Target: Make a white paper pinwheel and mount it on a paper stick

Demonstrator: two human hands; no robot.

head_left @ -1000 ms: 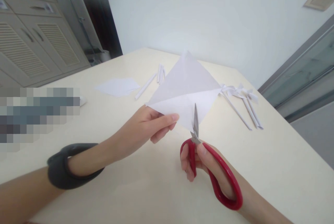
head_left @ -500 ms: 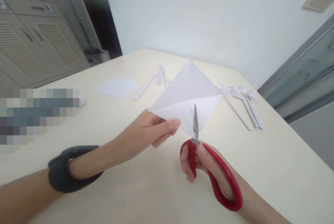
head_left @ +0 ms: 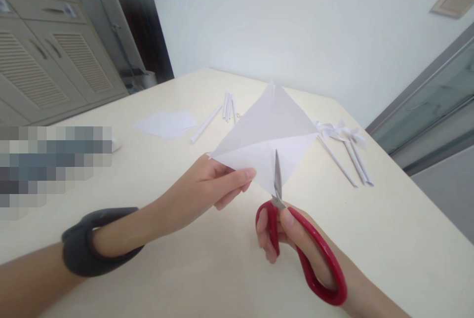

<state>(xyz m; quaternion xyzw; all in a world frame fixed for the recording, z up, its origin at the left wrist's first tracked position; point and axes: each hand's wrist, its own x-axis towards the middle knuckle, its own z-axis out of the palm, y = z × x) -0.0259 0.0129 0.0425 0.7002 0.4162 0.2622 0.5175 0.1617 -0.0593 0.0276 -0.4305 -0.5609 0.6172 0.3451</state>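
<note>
My left hand (head_left: 215, 182) pinches the near-left corner of a white square paper sheet (head_left: 266, 130), creased along its diagonals and held tilted above the cream table (head_left: 207, 268). In my right hand (head_left: 292, 239) are red-handled scissors (head_left: 296, 234). Their blades point up and away, and lie along the sheet's near corner with the tips close together on the paper. A dark band wraps my left wrist.
A flat white sheet (head_left: 166, 123) lies at the left of the table. Several rolled paper sticks (head_left: 227, 105) lie behind the held sheet. More paper sticks with folded paper tops (head_left: 344, 147) lie at the right, near the table's edge. A louvred cabinet (head_left: 44, 61) stands at the far left.
The held sheet has dropped slightly and shifted right. The scissor blades have stayed at its near corner, and both hands have barely moved.
</note>
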